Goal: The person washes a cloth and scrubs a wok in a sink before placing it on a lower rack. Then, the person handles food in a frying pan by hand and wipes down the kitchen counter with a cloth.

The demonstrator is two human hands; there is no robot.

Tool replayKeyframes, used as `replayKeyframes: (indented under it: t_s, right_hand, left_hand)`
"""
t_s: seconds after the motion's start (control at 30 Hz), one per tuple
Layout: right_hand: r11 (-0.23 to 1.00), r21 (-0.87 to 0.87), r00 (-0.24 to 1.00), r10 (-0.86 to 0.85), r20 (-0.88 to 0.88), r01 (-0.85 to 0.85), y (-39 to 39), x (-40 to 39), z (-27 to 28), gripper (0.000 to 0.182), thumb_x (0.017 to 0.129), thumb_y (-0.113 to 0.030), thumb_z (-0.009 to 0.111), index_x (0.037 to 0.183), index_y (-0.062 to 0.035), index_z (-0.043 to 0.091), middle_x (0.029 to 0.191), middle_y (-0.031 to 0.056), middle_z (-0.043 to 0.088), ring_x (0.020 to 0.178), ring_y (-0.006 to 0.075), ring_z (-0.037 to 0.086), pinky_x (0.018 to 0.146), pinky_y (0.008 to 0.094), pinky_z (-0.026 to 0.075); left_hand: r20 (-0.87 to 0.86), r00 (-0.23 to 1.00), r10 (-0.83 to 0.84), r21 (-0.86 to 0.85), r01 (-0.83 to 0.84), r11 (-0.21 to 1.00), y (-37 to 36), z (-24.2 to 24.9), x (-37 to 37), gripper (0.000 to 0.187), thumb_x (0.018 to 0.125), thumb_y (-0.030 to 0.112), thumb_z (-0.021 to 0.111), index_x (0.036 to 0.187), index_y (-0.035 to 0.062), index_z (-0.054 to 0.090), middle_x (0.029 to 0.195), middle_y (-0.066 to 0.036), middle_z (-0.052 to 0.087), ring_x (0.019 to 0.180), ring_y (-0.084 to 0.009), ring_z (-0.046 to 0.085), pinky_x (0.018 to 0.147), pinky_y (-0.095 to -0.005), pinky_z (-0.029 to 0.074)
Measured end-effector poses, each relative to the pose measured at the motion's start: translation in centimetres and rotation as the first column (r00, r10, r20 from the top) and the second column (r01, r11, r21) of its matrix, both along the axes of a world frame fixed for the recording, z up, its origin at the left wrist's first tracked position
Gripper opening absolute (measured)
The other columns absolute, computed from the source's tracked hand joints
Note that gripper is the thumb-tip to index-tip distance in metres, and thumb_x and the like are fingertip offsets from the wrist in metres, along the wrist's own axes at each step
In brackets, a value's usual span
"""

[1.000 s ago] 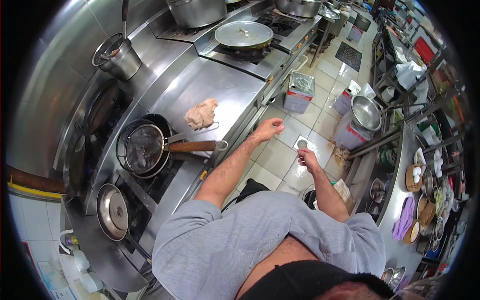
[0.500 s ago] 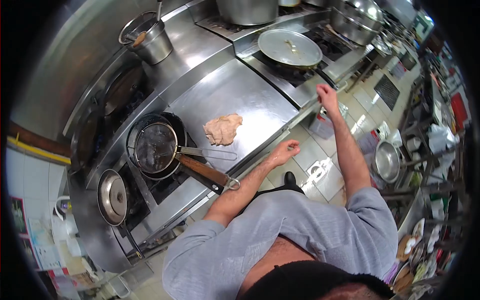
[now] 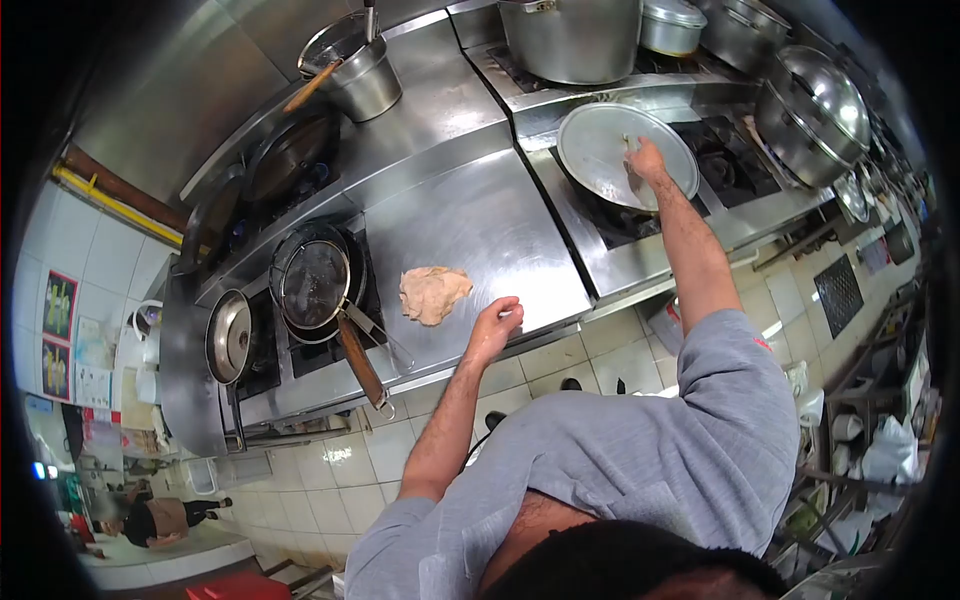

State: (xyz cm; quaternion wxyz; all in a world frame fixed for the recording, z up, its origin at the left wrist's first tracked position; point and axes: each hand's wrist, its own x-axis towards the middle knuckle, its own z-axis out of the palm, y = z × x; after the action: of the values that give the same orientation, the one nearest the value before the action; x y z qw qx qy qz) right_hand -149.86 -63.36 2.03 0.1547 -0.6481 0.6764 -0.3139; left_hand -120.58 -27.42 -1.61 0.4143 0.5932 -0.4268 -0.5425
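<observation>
My right hand (image 3: 648, 160) reaches over a large round metal lid (image 3: 596, 165) lying on a pan on the right-hand stove. Its fingers stretch towards the lid's small handle (image 3: 627, 138), with the fingertips right at it. Over the front part of the steel worktop, my left hand (image 3: 494, 330) hovers, open, fingers loosely bent and nothing visible in them. To its left, a flattened pale, raw-looking piece of meat or dough (image 3: 435, 294) lies directly on the steel.
A wire strainer (image 3: 314, 285) with a wooden handle rests over a dark pan on the left burner. Beside it stands a frying pan (image 3: 230, 335). Large pots (image 3: 572, 45) line the back right. Behind, a steel container (image 3: 365, 88) holds utensils. Another person (image 3: 165, 518) is far left.
My right hand has moved from beside the stove onto the lid area. My left hand has come in over the worktop's front part. The view has shifted, showing more of the right stove.
</observation>
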Motion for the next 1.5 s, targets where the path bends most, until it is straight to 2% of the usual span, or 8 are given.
replayKeyframes:
  t_s: [0.27, 0.37, 0.77, 0.9, 1.13, 1.33, 1.4, 1.5]
  right_hand:
    - [0.998, 0.024, 0.975, -0.064, 0.211, 0.060, -2.7, -0.3, 0.3, 0.037, 0.074, -0.006, 0.052, 0.110, -0.0061, 0.052, 0.092, 0.0173, 0.063, 0.085, 0.0301, 0.062, 0.075, 0.0369, 0.047]
    - [0.997, 0.066, 0.755, -0.071, 0.652, 0.036, -3.0, -5.0, 3.5, 0.043, 0.066, 0.006, 0.051, 0.107, -0.0091, 0.051, 0.053, 0.0032, 0.047, 0.034, 0.0139, 0.039, 0.030, 0.0320, 0.025]
    - [0.975, 0.039, 0.905, -0.218, 0.364, 0.219, -0.8, -21.9, -0.7, 0.042, 0.072, 0.000, 0.049, 0.113, -0.0073, 0.055, 0.069, 0.0110, 0.057, 0.059, 0.0187, 0.054, 0.053, 0.0325, 0.040]
    - [0.982, -0.180, 0.994, -0.029, 0.105, 0.048, -0.4, -16.5, -0.4, 0.039, 0.072, -0.003, 0.049, 0.110, -0.0086, 0.057, 0.085, 0.0240, 0.061, 0.076, 0.0360, 0.061, 0.073, 0.0419, 0.046]
    - [0.919, -0.318, 0.972, 0.216, -0.094, -0.235, -1.7, -5.4, -2.6, 0.043, 0.070, -0.002, 0.045, 0.110, -0.0060, 0.059, 0.086, 0.0247, 0.061, 0.081, 0.0390, 0.059, 0.075, 0.0438, 0.045]
    - [0.932, -0.108, 0.937, 0.337, -0.088, -0.346, -2.0, -4.7, -1.0, 0.040, 0.080, -0.021, 0.056, 0.116, -0.0023, 0.054, 0.095, 0.0224, 0.062, 0.088, 0.0358, 0.060, 0.078, 0.0390, 0.045]
    - [0.855, -0.407, 0.928, 0.199, -0.315, -0.322, -0.8, -8.1, -0.7, 0.043, 0.079, -0.030, 0.061, 0.112, -0.0022, 0.056, 0.100, 0.0225, 0.060, 0.093, 0.0355, 0.057, 0.083, 0.0418, 0.043]
    - [0.963, -0.270, 0.990, -0.035, -0.135, -0.003, 3.1, -15.4, -3.1, 0.051, 0.071, -0.038, 0.069, 0.100, 0.0020, 0.057, 0.092, 0.0206, 0.059, 0.089, 0.0366, 0.055, 0.079, 0.0439, 0.043]
  left_hand:
    - [0.429, 0.860, 0.274, -0.200, -0.206, 0.958, 1.1, -2.7, 4.2, 0.040, 0.078, 0.017, 0.065, 0.113, 0.0024, 0.055, 0.101, -0.009, 0.059, 0.079, -0.0138, 0.055, 0.074, -0.0279, 0.046]
    - [0.487, 0.797, 0.358, -0.247, -0.268, 0.931, 1.7, -2.4, 5.6, 0.039, 0.078, 0.016, 0.064, 0.113, 0.0022, 0.055, 0.101, -0.010, 0.058, 0.080, -0.0145, 0.055, 0.074, -0.0287, 0.046]
    - [0.487, 0.783, 0.386, -0.136, -0.369, 0.920, -0.4, -2.1, 3.8, 0.039, 0.079, 0.016, 0.064, 0.113, 0.0021, 0.053, 0.099, -0.011, 0.059, 0.083, -0.0174, 0.056, 0.077, -0.0293, 0.045]
    - [0.392, 0.914, 0.107, -0.150, -0.051, 0.987, -5.1, -2.7, -0.8, 0.035, 0.081, 0.017, 0.062, 0.113, 0.0029, 0.054, 0.097, -0.010, 0.060, 0.082, -0.0171, 0.057, 0.076, -0.0292, 0.047]
    - [0.331, 0.893, -0.306, -0.025, 0.332, 0.943, -6.6, 1.5, -7.1, 0.034, 0.084, 0.017, 0.059, 0.115, 0.0026, 0.052, 0.100, -0.009, 0.060, 0.089, -0.0163, 0.058, 0.080, -0.0296, 0.047]
    - [0.262, 0.965, -0.002, -0.032, 0.011, 0.999, -1.3, -1.2, -1.1, 0.032, 0.085, 0.019, 0.059, 0.111, 0.0015, 0.053, 0.095, -0.008, 0.060, 0.087, -0.0158, 0.057, 0.082, -0.0293, 0.046]
    - [0.202, 0.974, 0.103, -0.027, -0.100, 0.995, 1.9, -3.6, 1.3, 0.032, 0.085, 0.020, 0.059, 0.110, 0.0018, 0.054, 0.093, -0.006, 0.059, 0.085, -0.0144, 0.057, 0.079, -0.0286, 0.046]
    - [0.087, 0.944, 0.318, 0.171, -0.329, 0.929, 7.0, -1.7, 3.3, 0.032, 0.085, 0.023, 0.059, 0.109, 0.0038, 0.056, 0.089, -0.003, 0.059, 0.077, -0.0107, 0.056, 0.070, -0.0258, 0.046]
